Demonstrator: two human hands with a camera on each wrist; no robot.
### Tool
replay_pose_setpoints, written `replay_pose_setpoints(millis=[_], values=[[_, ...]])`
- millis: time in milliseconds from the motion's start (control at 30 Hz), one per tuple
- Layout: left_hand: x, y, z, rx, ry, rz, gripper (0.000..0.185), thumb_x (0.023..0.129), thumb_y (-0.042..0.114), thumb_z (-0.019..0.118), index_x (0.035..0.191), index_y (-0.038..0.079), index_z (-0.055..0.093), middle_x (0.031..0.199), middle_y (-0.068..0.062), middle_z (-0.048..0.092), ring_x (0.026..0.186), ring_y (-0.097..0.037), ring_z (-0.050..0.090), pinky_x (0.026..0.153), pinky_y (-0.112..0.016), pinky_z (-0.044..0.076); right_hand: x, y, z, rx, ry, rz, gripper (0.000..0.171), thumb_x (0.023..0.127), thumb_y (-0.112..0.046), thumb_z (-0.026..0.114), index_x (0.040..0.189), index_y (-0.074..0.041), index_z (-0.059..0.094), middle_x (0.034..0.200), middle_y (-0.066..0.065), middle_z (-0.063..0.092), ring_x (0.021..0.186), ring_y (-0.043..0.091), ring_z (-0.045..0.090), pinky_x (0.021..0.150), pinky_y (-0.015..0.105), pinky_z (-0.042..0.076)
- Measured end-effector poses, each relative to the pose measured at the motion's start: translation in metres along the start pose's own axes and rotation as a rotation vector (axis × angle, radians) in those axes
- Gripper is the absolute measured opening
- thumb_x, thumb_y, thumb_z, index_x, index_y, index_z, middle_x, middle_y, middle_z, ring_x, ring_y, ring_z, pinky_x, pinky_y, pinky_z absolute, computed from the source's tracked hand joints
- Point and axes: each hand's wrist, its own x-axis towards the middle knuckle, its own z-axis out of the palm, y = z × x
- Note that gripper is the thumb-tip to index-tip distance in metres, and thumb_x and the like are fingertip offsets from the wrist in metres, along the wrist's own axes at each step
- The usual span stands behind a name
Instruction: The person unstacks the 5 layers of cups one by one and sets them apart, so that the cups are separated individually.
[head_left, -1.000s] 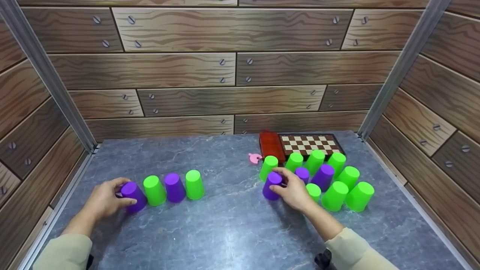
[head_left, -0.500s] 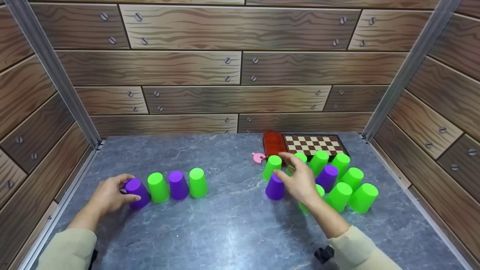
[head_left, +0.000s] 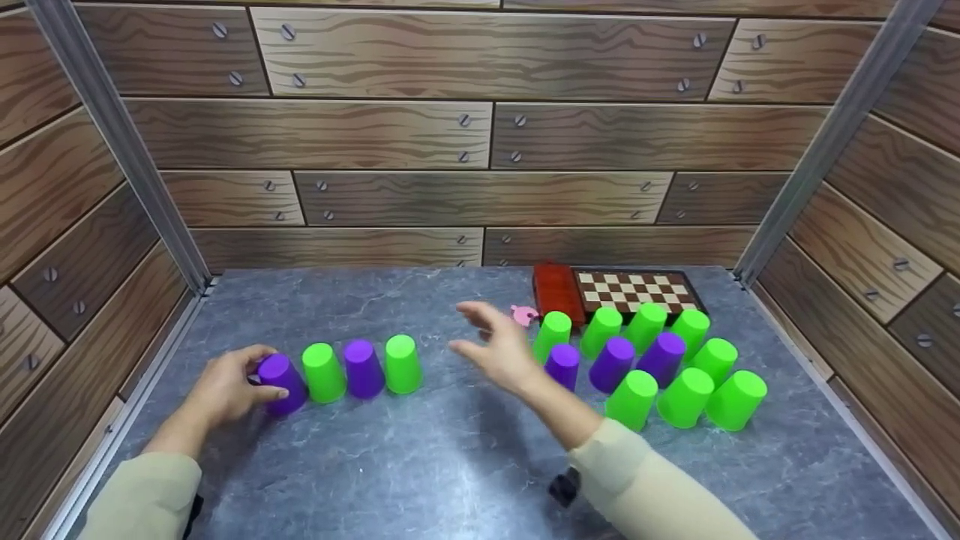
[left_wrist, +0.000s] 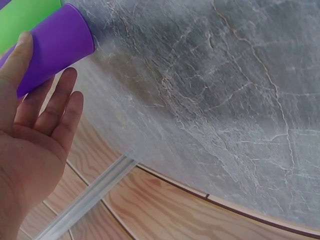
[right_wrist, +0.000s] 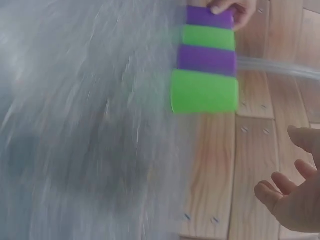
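Note:
My left hand grips the upside-down purple cup at the left end of a row, thumb on its near side. In the left wrist view the thumb lies along this purple cup, other fingers beyond it. The row goes on to the right with a green cup, another purple cup and a second green cup. My right hand holds nothing; its fingers are spread in the air between that row and the cups on the right. The right wrist view shows the same right hand apart from the row.
Several upside-down cups stand grouped at the right, among them a purple cup and a green cup. Behind them lie a checkered board, a red box and a small pink piece. Wood-patterned walls enclose the grey tabletop.
My right hand has let go of the purple cup at the left of the right group and moved left, away from it. The left hand stays on its cup.

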Motion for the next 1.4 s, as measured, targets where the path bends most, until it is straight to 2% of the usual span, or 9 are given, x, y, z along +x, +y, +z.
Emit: replay_pose_setpoints(millis=[167,367,533,733,1000,1167,1400], values=[[0.002,0.002,0.001,0.001,-0.007,0.002,0.061,0.084,0.019,0.092,0.133,0.0,0.064,0.121,-0.03,0.072,0.11,-0.045,0.069,0.095,-0.062,0.056,0.012,0.0,0.034,0.019,-0.083,0.055,0.058,0.088,-0.006,0.085,0.142,-0.003,0.063,0.143,0.018,0.065,0.133,0.039,0.06,0.113,0.051,0.049],[0.004,0.005,0.001,-0.001,0.0,0.01,0.062,0.083,0.016,0.093,0.134,-0.002,0.063,0.121,-0.032,0.071,0.109,-0.047,0.069,0.095,-0.062,0.056,0.021,0.008,0.062,-0.01,-0.129,0.085,0.065,0.086,-0.006,0.087,0.145,-0.003,0.06,0.142,0.024,0.063,0.132,0.046,0.059,0.112,0.057,0.049],[0.005,0.009,0.002,-0.014,-0.006,0.006,0.063,0.082,0.015,0.092,0.135,-0.002,0.063,0.123,-0.032,0.07,0.11,-0.047,0.069,0.096,-0.062,0.056,0.021,0.015,0.076,-0.028,-0.142,0.134,0.071,0.086,-0.008,0.089,0.149,-0.006,0.057,0.142,0.023,0.063,0.13,0.043,0.061,0.111,0.054,0.05],[0.007,0.009,0.002,-0.013,-0.011,0.004,0.062,0.083,0.016,0.092,0.135,-0.002,0.063,0.123,-0.031,0.071,0.111,-0.048,0.069,0.097,-0.062,0.055,0.016,0.021,0.082,-0.008,-0.148,0.144,0.059,0.089,-0.004,0.085,0.144,-0.004,0.062,0.136,0.016,0.068,0.123,0.036,0.065,0.109,0.05,0.053],[0.005,0.006,0.002,-0.002,-0.004,0.013,0.061,0.082,0.017,0.093,0.133,-0.001,0.064,0.12,-0.03,0.072,0.108,-0.045,0.07,0.095,-0.061,0.056,-0.001,0.026,0.058,0.018,-0.14,0.119,0.056,0.088,-0.002,0.084,0.141,-0.005,0.064,0.134,0.017,0.069,0.122,0.036,0.067,0.107,0.049,0.055],[0.003,0.004,0.0,0.003,0.004,0.013,0.061,0.082,0.018,0.093,0.133,-0.001,0.064,0.12,-0.03,0.072,0.108,-0.045,0.07,0.094,-0.061,0.056,-0.019,0.029,0.026,0.017,-0.131,0.081,0.057,0.088,-0.002,0.083,0.141,-0.005,0.064,0.139,0.019,0.067,0.126,0.039,0.066,0.108,0.05,0.053],[0.0,-0.002,-0.001,0.002,-0.001,0.002,0.063,0.083,0.018,0.093,0.135,-0.002,0.063,0.122,-0.031,0.071,0.108,-0.045,0.07,0.094,-0.061,0.057,-0.049,0.034,-0.024,-0.046,-0.109,0.058,0.056,0.088,-0.006,0.085,0.14,-0.012,0.066,0.141,0.016,0.066,0.129,0.039,0.064,0.109,0.053,0.052]])
